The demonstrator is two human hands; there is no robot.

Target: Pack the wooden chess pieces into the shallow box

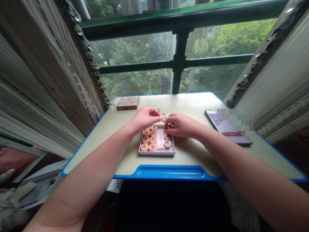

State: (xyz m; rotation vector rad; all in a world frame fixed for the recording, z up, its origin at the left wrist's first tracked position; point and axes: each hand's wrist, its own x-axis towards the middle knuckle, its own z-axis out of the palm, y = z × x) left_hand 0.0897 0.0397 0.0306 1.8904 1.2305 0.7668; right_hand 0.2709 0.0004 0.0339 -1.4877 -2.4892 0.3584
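A shallow white box (157, 154) lies on the table with round xiangqi pieces inside. Pieces with red characters (153, 140) stand in two columns along its left side, and a piece with a black character (167, 143) sits at the lower right. Over the box's upper right part, my right hand (181, 124) has its fingers closed around a xiangqi piece (168, 127), partly hidden. My left hand (147, 116) is above the upper left edge, thumb and forefinger pinched on a pale xiangqi piece, mostly hidden. Just beyond the hands lie several loose black-character pieces (164, 118).
At the table's back left is a brown box lid (127, 102). A phone or tablet (227, 127) rests on the right. The blue tray groove (171, 171) runs along the front edge; curtains (43, 58) flank the window.
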